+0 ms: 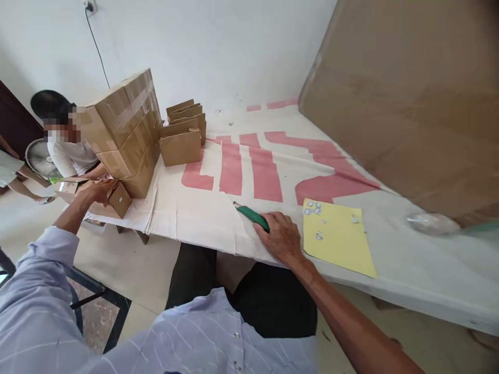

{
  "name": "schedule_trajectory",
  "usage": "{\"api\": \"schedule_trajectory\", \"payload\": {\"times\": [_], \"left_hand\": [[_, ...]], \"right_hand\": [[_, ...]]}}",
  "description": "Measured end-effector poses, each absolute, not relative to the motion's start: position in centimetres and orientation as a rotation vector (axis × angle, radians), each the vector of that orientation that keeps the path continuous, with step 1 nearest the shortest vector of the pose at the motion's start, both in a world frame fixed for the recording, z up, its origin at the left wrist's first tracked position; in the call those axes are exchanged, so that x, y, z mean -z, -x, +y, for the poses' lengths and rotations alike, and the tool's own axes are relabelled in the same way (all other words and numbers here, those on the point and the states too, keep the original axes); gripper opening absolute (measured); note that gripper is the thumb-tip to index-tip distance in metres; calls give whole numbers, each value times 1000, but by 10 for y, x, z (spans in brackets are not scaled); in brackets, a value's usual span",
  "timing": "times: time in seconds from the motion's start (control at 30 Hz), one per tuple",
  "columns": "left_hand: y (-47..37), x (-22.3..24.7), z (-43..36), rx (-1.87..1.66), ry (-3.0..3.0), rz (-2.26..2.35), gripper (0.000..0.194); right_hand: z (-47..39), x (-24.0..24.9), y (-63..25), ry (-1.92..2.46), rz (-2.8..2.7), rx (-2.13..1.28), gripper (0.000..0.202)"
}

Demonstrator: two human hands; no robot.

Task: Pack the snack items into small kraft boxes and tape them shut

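Observation:
My left hand is stretched out to the left, its fingers closed over the top edge of a small cardboard box at the table's left end. Part of that box is hidden behind the hand. In my right hand, resting on the cloth near the front edge, is a green-handled tool with a short pointed tip aimed left; its exact kind is unclear. A yellow sheet bearing several small pale pieces lies just right of this hand.
Stacked taped cartons rise behind the small box. Several folded cardboard pieces stand beside them. A large carton fills the right. The table has a white cloth with red print. Another person sits beyond the stack.

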State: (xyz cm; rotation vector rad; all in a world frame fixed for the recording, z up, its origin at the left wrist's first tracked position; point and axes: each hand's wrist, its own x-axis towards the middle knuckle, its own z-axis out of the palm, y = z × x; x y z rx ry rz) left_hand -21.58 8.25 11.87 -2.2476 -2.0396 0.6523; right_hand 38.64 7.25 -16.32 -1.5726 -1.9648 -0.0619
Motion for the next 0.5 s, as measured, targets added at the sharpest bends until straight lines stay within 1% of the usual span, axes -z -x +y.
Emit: {"api": "schedule_trajectory", "payload": {"times": [0.1,0.23,0.37,0.5], "left_hand": [[212,-121,79,-710,2186,-2091,138],[197,-124,65,-651,2190,-2065,121],[162,-116,56,-407,2434,-1939,101],[99,-100,57,-160,2612,-1813,95]], "right_hand": [[74,162,-384,1575,-1967,65,26],[75,160,-382,1583,-1965,43,25],[75,156,-381,1607,-1973,19,25],[73,149,-379,1630,-1996,-4,27]]}}
